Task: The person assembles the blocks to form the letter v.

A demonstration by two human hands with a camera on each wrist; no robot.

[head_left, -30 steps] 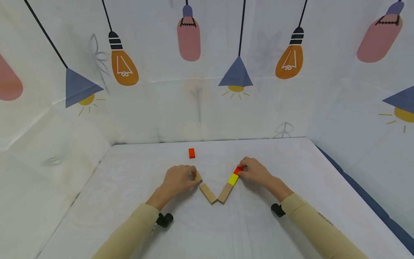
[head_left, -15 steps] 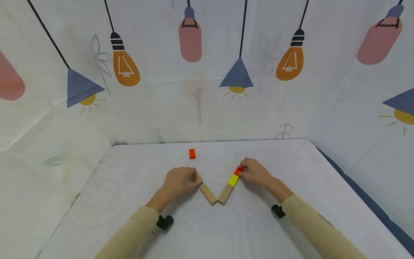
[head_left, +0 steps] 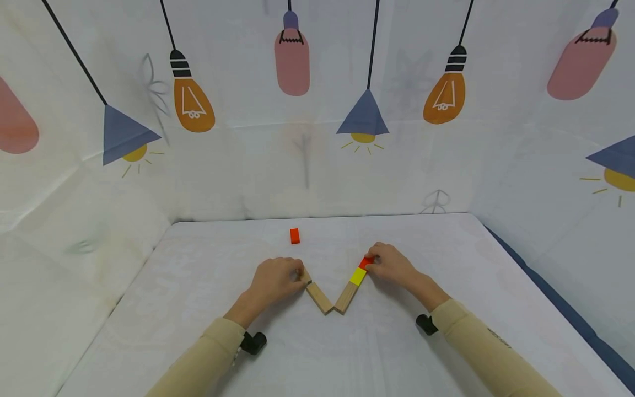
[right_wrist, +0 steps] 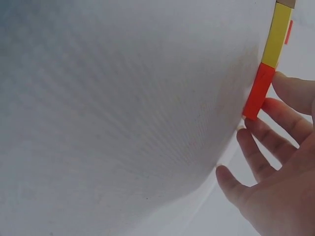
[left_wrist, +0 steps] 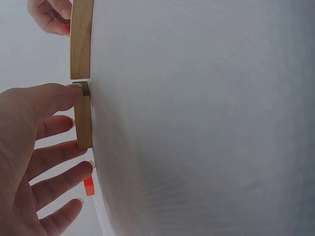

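Wood block [left_wrist: 84,122] pinched on one side, red block [right_wrist: 259,93] on the other.
On my feed, the left hand [head_left: 275,279] grips the first between thumb and fingers, the right hand [head_left: 394,264] the second, outer fingers loose on both. I judge the left grip lines its piece up with the left plank [head_left: 319,298], while the right steadies the yellow block [head_left: 358,276] and right plank [head_left: 346,298]. Against a second ago, the wood block sits nearer the left plank, just beside it; the right side looks unmoved.

Behind the white surface [head_left: 342,358] rises a pale backdrop [head_left: 238,171], printed with orange bulbs [head_left: 194,107], blue lampshades [head_left: 364,116] and pink lamps [head_left: 292,67]; navy fabric [head_left: 550,298] shows beyond the surface's right edge.
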